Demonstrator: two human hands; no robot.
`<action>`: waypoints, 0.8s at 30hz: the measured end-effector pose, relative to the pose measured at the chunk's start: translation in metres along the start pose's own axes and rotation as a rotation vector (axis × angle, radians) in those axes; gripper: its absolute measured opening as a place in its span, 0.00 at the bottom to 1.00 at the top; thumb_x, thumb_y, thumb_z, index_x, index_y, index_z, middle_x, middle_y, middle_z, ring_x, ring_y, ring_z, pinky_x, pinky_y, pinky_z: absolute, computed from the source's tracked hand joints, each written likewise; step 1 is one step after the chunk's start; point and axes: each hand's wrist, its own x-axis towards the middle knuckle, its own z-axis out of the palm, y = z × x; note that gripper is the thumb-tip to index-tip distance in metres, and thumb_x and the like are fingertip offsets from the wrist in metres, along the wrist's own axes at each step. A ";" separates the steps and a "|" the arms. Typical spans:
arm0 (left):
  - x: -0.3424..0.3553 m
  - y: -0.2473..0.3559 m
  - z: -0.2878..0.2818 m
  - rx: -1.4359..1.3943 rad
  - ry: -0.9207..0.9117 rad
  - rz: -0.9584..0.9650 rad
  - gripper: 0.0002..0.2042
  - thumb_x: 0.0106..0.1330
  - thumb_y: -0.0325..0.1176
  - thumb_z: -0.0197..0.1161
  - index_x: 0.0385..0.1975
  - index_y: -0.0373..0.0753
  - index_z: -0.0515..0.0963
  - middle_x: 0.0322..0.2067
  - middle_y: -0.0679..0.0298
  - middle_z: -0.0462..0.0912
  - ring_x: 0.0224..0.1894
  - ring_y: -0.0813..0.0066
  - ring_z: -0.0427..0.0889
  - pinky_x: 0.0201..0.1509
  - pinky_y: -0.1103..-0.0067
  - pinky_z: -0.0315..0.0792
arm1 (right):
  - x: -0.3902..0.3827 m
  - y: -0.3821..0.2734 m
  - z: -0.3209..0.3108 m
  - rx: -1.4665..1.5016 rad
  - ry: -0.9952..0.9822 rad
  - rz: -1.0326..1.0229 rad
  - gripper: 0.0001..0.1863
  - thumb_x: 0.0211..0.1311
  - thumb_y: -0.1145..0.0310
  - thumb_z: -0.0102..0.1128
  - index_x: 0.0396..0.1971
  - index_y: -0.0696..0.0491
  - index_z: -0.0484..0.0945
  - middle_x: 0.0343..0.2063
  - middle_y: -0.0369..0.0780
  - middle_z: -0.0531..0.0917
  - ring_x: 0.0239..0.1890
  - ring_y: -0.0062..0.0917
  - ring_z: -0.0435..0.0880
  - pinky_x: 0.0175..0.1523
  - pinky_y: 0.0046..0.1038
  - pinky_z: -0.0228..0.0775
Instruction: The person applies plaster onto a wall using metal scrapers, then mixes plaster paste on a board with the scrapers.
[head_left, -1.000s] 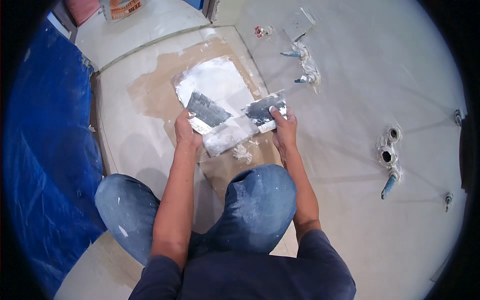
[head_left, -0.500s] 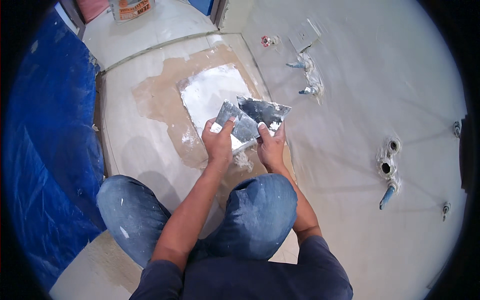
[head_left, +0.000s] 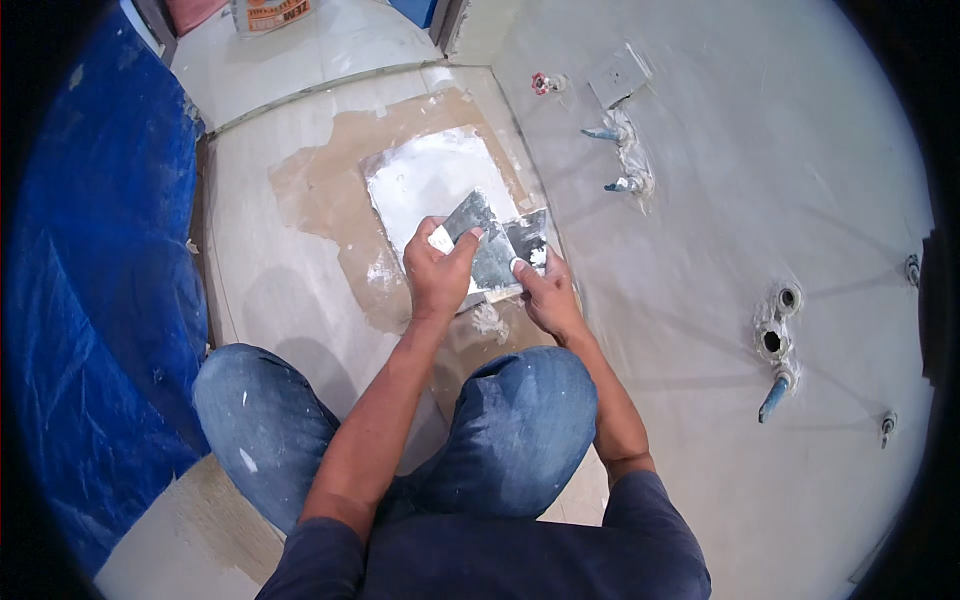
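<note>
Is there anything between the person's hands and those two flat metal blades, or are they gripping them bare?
Nothing visible stands between them. The left hand grips one putty blade directly, and the right hand grips the other putty blade, with bare fingers. The blades overlap just above the white plaster board.

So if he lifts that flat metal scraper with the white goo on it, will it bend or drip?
The metal blade looks thin and flat, so it probably flexes a little but stays mostly stiff. The white paste on it sits in thick smears, so it likely clings rather than drips. Both the left hand and right hand grip blades, which look light.
</note>
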 end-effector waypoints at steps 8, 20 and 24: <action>-0.010 0.032 0.001 0.451 -0.203 0.118 0.12 0.61 0.28 0.74 0.40 0.32 0.80 0.27 0.62 0.87 0.24 0.85 0.81 0.26 0.82 0.73 | -0.010 -0.032 -0.020 -0.328 -0.374 0.152 0.29 0.71 0.66 0.65 0.67 0.60 0.69 0.51 0.37 0.83 0.49 0.19 0.80 0.55 0.25 0.72; -0.007 0.006 0.008 0.114 -0.166 -0.011 0.13 0.61 0.29 0.73 0.40 0.31 0.78 0.26 0.60 0.86 0.24 0.83 0.80 0.29 0.80 0.72 | -0.010 -0.038 -0.030 -0.143 -0.170 0.174 0.30 0.62 0.74 0.69 0.63 0.65 0.71 0.52 0.44 0.83 0.56 0.28 0.81 0.60 0.31 0.74; -0.013 0.008 0.011 0.019 -0.152 -0.055 0.11 0.64 0.27 0.71 0.40 0.32 0.77 0.29 0.62 0.87 0.27 0.80 0.82 0.32 0.81 0.75 | -0.024 -0.012 0.002 0.389 0.002 0.142 0.23 0.69 0.73 0.61 0.62 0.62 0.73 0.54 0.44 0.84 0.59 0.34 0.82 0.65 0.38 0.74</action>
